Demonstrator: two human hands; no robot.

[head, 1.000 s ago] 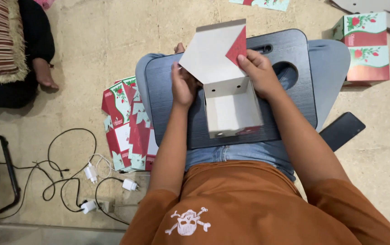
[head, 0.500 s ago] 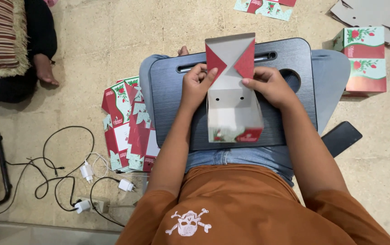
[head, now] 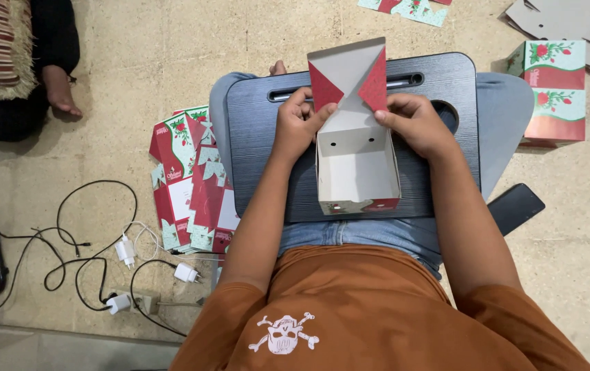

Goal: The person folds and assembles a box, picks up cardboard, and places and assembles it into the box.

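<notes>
We hold a half-folded cardboard box (head: 357, 161) with both our hands on the dark grey lap tray (head: 446, 96) that rests across our legs. The box lies in the middle of the tray, open side up, white inside, with a red and green printed strip at its near end. Its far flap stands up beyond the tray's slot handle, and two red triangular corners are folded in on it.

Our left hand (head: 298, 124) is on the left side of the box, at its far end. The fingers are curled closed and the thumb presses the left red triangle against the flap. Our right hand (head: 415, 124) is on the right side of the box, also closed, with the fingertips pinching the right red triangle.

Left of the tray, on the floor, a pile of flat unfolded boxes (head: 192, 185) lies touching its edge. Further left of the tray are black and white cables with chargers (head: 123, 251). Right of the tray stands one finished box (head: 554, 89) with a rose print, and a black phone (head: 515, 206) lies just beside the tray's near right corner. Far to the left of the tray we see another person's bare foot (head: 58, 93).
</notes>
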